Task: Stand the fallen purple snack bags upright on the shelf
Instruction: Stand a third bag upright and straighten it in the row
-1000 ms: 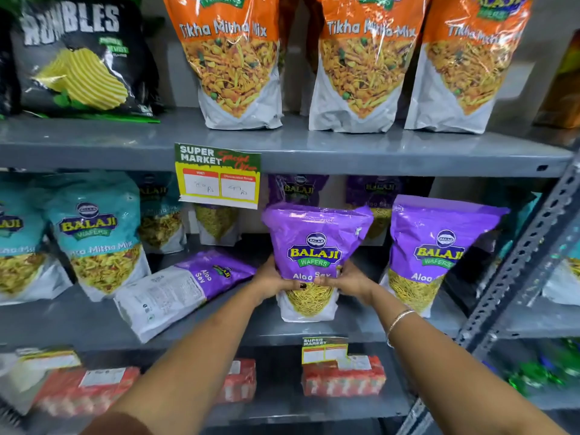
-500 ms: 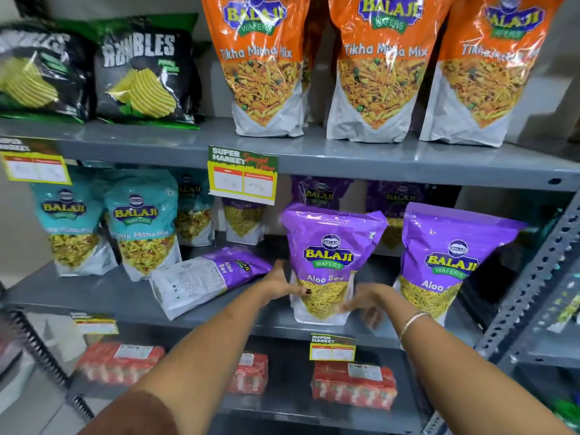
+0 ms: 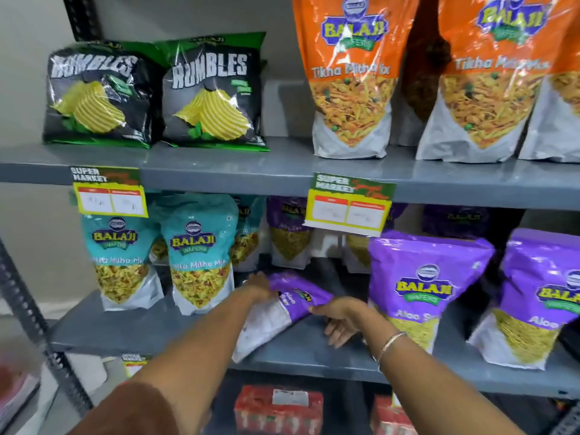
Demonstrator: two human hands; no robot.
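Both hands reach onto the grey metal shelf (image 3: 157, 328): the left hand (image 3: 259, 285) lies with its fingers curled over the far purple end of the fallen purple bag (image 3: 276, 312), and the right hand (image 3: 340, 318) presses a thumb to that bag's near edge while its other fingers hang spread and loose just above the shelf. This one glossy pouch lies flat and slanted between the hands, its white back panel toward the wrists and partly hidden under the left forearm. Right of the right hand stand two upright purple bags (image 3: 423, 290), crinkled foil, the farther one cut off by the frame edge. Left of the left hand stand two teal bags (image 3: 197, 252) in front, with more teal and purple ones in shadow behind, too dim to count. Above the hands, three orange bags (image 3: 351, 80) show, all cropped, beside two black ridged-chip bags (image 3: 213, 95). Two paper price tags (image 3: 350, 205) hang blurred and unreadable. A thin metal bangle (image 3: 390, 342) circles the right wrist.
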